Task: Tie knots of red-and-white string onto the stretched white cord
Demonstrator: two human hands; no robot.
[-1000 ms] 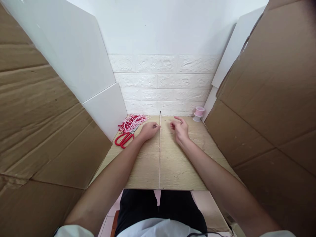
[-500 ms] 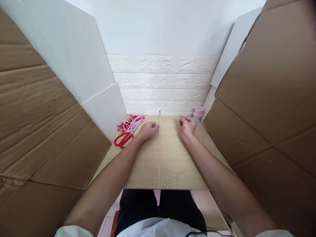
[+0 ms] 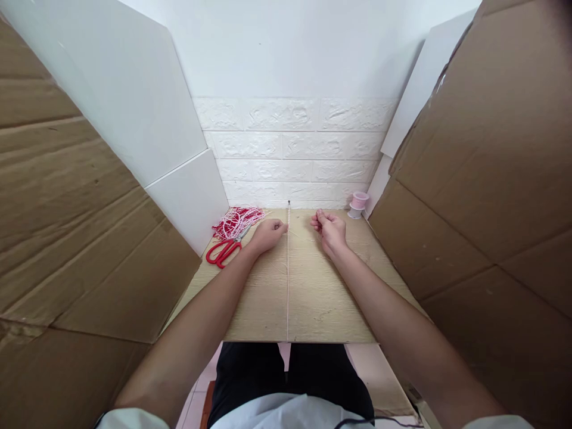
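A thin pale cord [image 3: 288, 286] runs taut down the middle of the wooden tabletop, from a small dark fixing [image 3: 289, 203] at the back to the front edge. My left hand [image 3: 269, 234] is closed, its thumb and fingertips pinching the cord near its far end, where the cord looks thicker. A short loose thread end sticks out beside that spot. To the right of the cord, my right hand [image 3: 330, 229] is raised with thumb and forefinger pressed together; anything between them is too fine to make out.
Red-handled scissors [image 3: 224, 251] lie left of my left hand, their blades against a heap of red and pink-white cords [image 3: 239, 223]. A pink thread spool [image 3: 360, 200] is at the back right corner. Cardboard walls [image 3: 469, 196] flank both sides.
My right hand has moved a little left, closer to the cord, and turned slightly. My left hand has stayed at nearly the same place on the cord.
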